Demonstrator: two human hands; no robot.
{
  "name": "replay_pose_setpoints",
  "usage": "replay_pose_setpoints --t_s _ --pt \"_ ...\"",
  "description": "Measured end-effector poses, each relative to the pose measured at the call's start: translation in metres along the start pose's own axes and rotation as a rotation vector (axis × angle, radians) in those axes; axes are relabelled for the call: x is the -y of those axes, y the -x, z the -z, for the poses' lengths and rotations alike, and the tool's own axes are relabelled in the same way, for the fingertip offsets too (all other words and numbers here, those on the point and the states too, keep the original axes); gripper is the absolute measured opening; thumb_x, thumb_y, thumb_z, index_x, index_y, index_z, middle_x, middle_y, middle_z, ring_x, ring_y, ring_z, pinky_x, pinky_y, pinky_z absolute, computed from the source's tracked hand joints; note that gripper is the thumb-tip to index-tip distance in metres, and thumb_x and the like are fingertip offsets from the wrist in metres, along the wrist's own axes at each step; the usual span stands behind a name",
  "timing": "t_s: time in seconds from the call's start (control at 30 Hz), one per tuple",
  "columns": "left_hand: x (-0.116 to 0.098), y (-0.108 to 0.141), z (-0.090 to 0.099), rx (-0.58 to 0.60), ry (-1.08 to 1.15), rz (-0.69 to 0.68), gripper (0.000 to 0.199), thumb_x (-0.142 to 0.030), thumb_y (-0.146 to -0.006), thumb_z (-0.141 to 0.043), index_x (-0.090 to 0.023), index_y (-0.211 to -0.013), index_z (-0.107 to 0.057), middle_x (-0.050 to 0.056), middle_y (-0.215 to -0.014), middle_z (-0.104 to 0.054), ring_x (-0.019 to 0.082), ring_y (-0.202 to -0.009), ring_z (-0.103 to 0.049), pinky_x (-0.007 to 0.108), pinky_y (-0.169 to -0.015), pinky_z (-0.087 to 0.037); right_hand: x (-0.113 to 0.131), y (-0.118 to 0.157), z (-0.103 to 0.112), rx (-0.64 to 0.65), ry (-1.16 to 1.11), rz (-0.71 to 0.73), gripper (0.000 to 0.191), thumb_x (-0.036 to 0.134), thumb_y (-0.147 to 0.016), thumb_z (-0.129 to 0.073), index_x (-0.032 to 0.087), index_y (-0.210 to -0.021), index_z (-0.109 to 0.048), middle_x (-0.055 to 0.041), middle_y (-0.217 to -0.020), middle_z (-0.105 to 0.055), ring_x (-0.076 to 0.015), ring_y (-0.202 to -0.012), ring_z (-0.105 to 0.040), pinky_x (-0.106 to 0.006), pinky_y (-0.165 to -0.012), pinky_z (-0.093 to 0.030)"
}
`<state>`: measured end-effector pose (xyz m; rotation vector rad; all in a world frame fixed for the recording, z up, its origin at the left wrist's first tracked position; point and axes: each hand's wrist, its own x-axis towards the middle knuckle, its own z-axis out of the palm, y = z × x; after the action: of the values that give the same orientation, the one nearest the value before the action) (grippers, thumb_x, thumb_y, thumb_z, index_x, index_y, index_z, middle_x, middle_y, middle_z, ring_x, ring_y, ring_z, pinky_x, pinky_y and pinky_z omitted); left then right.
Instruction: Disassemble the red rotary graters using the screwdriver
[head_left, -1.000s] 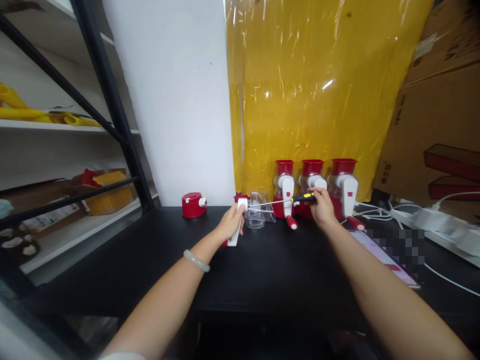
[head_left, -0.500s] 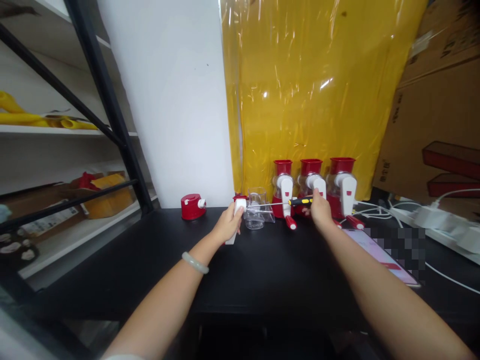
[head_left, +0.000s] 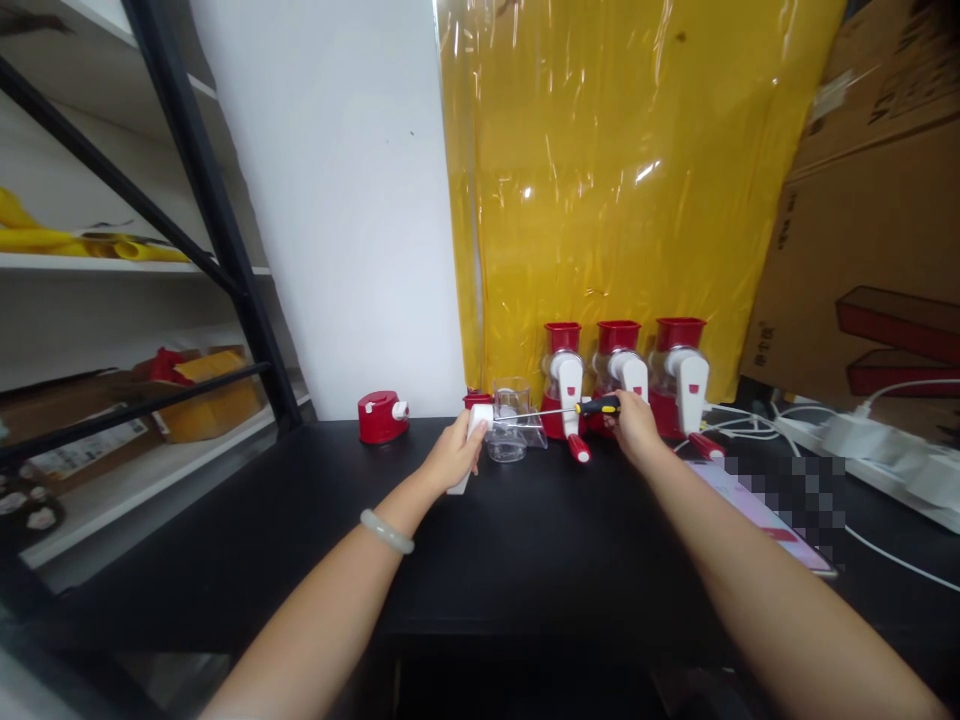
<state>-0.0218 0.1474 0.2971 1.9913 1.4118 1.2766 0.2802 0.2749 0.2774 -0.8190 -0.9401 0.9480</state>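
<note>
Three grinders (head_left: pixel 570 378) stand assembled right of the separate clear housing (head_left: pixel 508 449), while the left hand (head_left: pixel 451 457) grips a white crank (head_left: pixel 481 411) and the right hand (head_left: pixel 637 427) a screwdriver (head_left: pixel 598 406).

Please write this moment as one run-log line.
left hand: grips white crank part | right hand: holds screwdriver, shaft toward crank part | three red-and-white grinders: upright behind

Power strip (head_left: pixel 874 455) lies right of the tablet (head_left: pixel 765 520).
</note>
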Motion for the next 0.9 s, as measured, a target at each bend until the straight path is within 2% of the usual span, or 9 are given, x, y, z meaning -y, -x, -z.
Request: replay_pose_setpoints --t_s 0.1,0.17,0.4,0.57,0.67,0.77,0.9 --pt "-0.002 0.0 -0.001 -0.001 0.017 0.004 0.041 -0.063 -0.099 -0.041 -0.023 -0.09 -0.045 -0.007 -0.056 -0.054 0.014 -0.041 -0.057 0.025 -0.048 -0.046 0.004 0.002 -0.003 -0.051 -0.089 -0.058 0.01 0.032 -0.071 -0.062 0.022 -0.073 -0.062 0.0022 -0.054 -0.053 -0.0109 -0.043 -0.046 -0.022 -0.035 -0.033" --pt "-0.003 0.0 -0.001 -0.001 0.035 0.003 0.042 -0.063 -0.099 -0.041 -0.023 -0.09 -0.045 -0.008 -0.055 -0.053 0.014 -0.041 -0.056 0.025 -0.047 -0.046 0.006 0.003 -0.004 -0.053 -0.131 -0.036 0.01 0.031 -0.07 -0.062 0.022 -0.073 -0.062 0.0024 -0.056 -0.053 -0.0101 -0.044 -0.045 -0.021 -0.035 -0.033" --pt "-0.001 -0.001 -0.004 0.003 0.128 -0.028 0.047 -0.068 -0.098 -0.038 -0.023 -0.09 -0.045 -0.008 -0.056 -0.053 0.012 -0.039 -0.054 0.024 -0.044 -0.046 -0.001 -0.003 -0.005 -0.077 -0.175 0.063 0.024 0.042 -0.07 -0.07 0.023 -0.082 -0.06 0.0028 -0.075 -0.059 -0.0096 -0.055 -0.053 -0.021 -0.044 -0.041" --pt "-0.002 -0.002 -0.003 0.004 0.208 -0.024 0.05 -0.071 -0.096 -0.039 -0.022 -0.094 -0.047 -0.009 -0.057 -0.052 0.011 -0.038 -0.052 0.024 -0.042 -0.047 0.002 -0.002 -0.005 -0.024 -0.206 0.083 0.035 0.051 -0.07 -0.072 0.025 -0.091 -0.058 0.0009 -0.084 -0.061 -0.0136 -0.067 -0.058 -0.025 -0.053 -0.046" --pt "0.0 -0.002 -0.004 0.006 0.237 -0.012 0.05 -0.072 -0.096 -0.039 -0.022 -0.094 -0.046 -0.009 -0.056 -0.051 0.011 -0.038 -0.052 0.023 -0.041 -0.047 0.009 0.002 -0.005 -0.014 -0.255 0.064 0.038 0.046 -0.067 -0.072 0.026 -0.095 -0.058 0.0006 -0.086 -0.062 -0.0158 -0.073 -0.06 -0.027 -0.057 -0.049" --pt "0.004 -0.002 -0.005 0.014 0.23 -0.003 0.05 -0.072 -0.096 -0.04 -0.022 -0.093 -0.046 -0.009 -0.056 -0.051 0.011 -0.037 -0.052 0.023 -0.04 -0.046 0.015 0.006 -0.006 -0.026 -0.321 0.01 0.035 0.041 -0.063 -0.068 0.024 -0.092 -0.06 0.0015 -0.081 -0.06 -0.0153 -0.072 -0.059 -0.028 -0.059 -0.05" --pt "0.005 -0.001 -0.005 0.025 0.212 0.001 0.05 -0.072 -0.096 -0.042 -0.022 -0.095 -0.047 -0.009 -0.056 -0.051 0.011 -0.037 -0.053 0.022 -0.041 -0.045 0.018 0.008 -0.005 -0.019 -0.28 -0.06 0.032 0.048 -0.068 -0.064 0.022 -0.086 -0.062 -0.0001 -0.08 -0.061 -0.0143 -0.067 -0.059 -0.028 -0.058 -0.05"
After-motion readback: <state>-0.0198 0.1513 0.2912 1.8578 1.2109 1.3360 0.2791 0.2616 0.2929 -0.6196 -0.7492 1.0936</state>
